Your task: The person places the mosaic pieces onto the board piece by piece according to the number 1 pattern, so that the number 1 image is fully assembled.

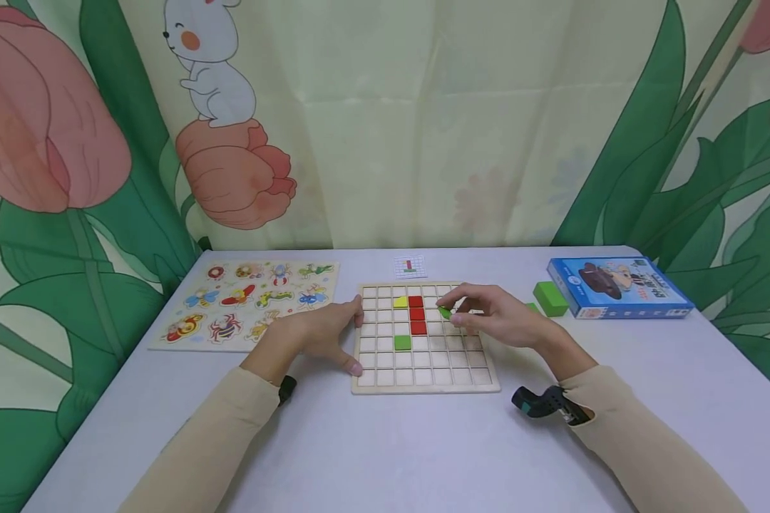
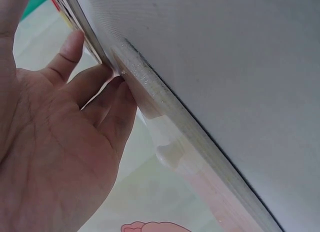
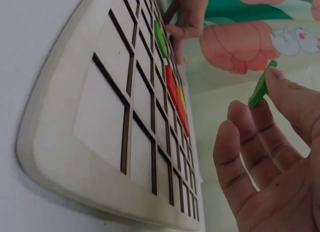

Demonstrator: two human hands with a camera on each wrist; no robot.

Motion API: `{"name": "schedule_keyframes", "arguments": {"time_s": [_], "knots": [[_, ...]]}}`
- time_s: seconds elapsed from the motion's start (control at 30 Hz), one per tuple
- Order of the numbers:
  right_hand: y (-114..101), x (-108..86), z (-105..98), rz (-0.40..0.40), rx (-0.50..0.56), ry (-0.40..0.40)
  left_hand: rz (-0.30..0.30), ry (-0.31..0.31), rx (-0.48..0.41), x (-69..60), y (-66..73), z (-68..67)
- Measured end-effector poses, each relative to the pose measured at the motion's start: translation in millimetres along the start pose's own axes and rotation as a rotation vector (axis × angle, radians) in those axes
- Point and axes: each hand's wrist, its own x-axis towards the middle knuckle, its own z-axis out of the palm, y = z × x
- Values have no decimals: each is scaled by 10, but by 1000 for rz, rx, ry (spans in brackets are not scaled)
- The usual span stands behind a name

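Observation:
My right hand (image 1: 500, 315) pinches a small green square tile (image 3: 262, 84) between thumb and fingers, above the right part of a wooden grid board (image 1: 425, 389). On the board lie a yellow tile (image 1: 401, 303), a column of red tiles (image 1: 418, 327) beside it, and a green tile (image 1: 402, 343) lower down. My left hand (image 1: 321, 331) rests against the board's left edge, thumb near the lower corner and fingers higher up. In the left wrist view, the fingertips of the left hand (image 2: 65, 137) touch a board edge, palm facing the camera.
A small pattern card (image 1: 410, 267) lies behind the grid board. To the left is an insect picture board (image 1: 186, 340), partly behind my left hand. On the right stand a green block (image 1: 550, 298) and a blue box (image 1: 619, 286); another green piece (image 1: 532, 307) is partly hidden.

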Motion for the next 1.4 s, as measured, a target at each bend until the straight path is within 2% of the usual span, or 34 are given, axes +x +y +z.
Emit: {"name": "schedule_keyframes", "arguments": {"time_s": [0.27,0.47,0.73,0.87,1.4], "knots": [[-25,168,95,-29,-2,-45,-18,2,-1,-2,23,2],[-72,258,152,-33,-7,-90,-2,-4,-11,1,29,12],[-55,260,220,9,-64,-124,2,-5,0,2,34,7],[-20,251,241,-1,-92,-134,17,-2,18,9,29,-7],[1,308,370,11,-199,-148,-5,-5,7,-5,33,1]]}}
